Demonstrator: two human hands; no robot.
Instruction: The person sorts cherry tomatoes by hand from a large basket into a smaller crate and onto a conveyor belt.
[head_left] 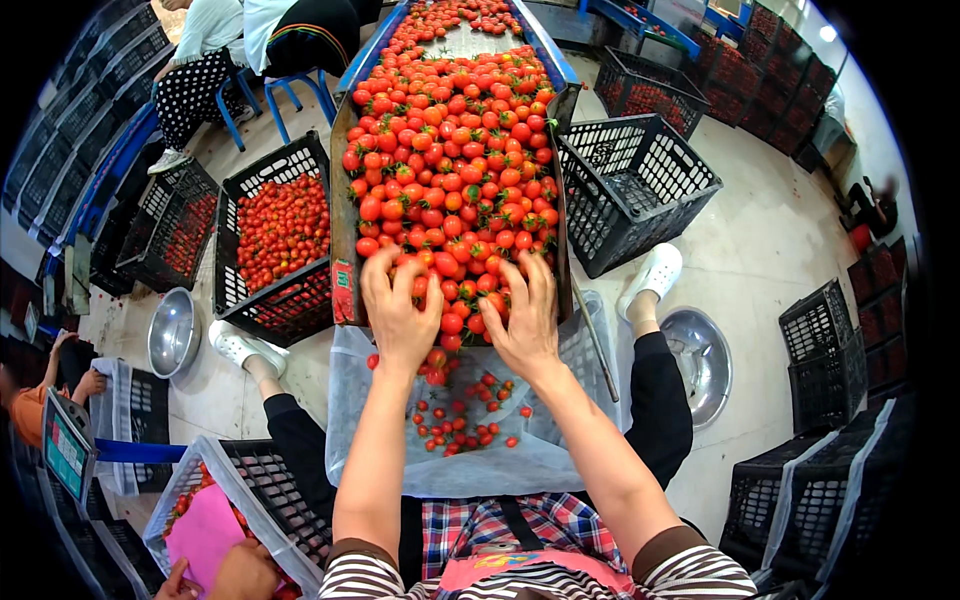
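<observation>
A heap of red cherry tomatoes (455, 150), some with green stems, covers a sloping metal chute (345, 200) in front of me. My left hand (400, 310) rests on the heap at the chute's near edge, fingers apart and curved down among the tomatoes. Beside it my right hand (525, 318) lies on the tomatoes too, its fingers spread. Between my hands several tomatoes spill over the lip. Below, a container lined with translucent plastic (370, 440) sits between my legs, with loose tomatoes (455, 420) in or dropping into it; which of these is hard to tell.
A black crate of tomatoes (283, 235) stands left of the chute, a black crate (640, 190) right. Metal bowls (175, 333) (697, 365) flank my feet. At lower left, another person's hands (245, 572) hold a pink sheet (208, 540) over a lined crate, near a screen (68, 450).
</observation>
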